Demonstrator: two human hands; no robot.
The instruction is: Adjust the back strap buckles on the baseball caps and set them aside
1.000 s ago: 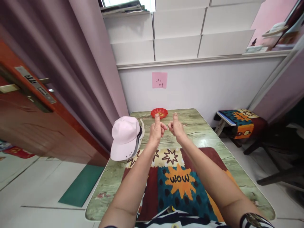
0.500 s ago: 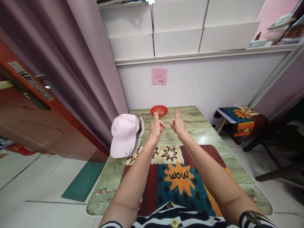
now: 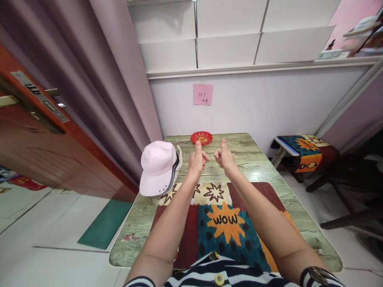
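Above table (image 3: 255,165): two hands (image 3: 196,162) (image 3: 225,160); one red dish (image 3: 201,137) just beyond

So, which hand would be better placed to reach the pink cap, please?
The left hand, probably: the pink cap lies on its side of the table, while the right hand is farther away.

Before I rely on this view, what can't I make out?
All head view:
Left hand and right hand, inside the grip: curled fingers hide it.
Red dish, near rim: partly behind the left thumb.
Pink cap: covers most of what's beneath.
Mat: forearms and shirt cover parts.
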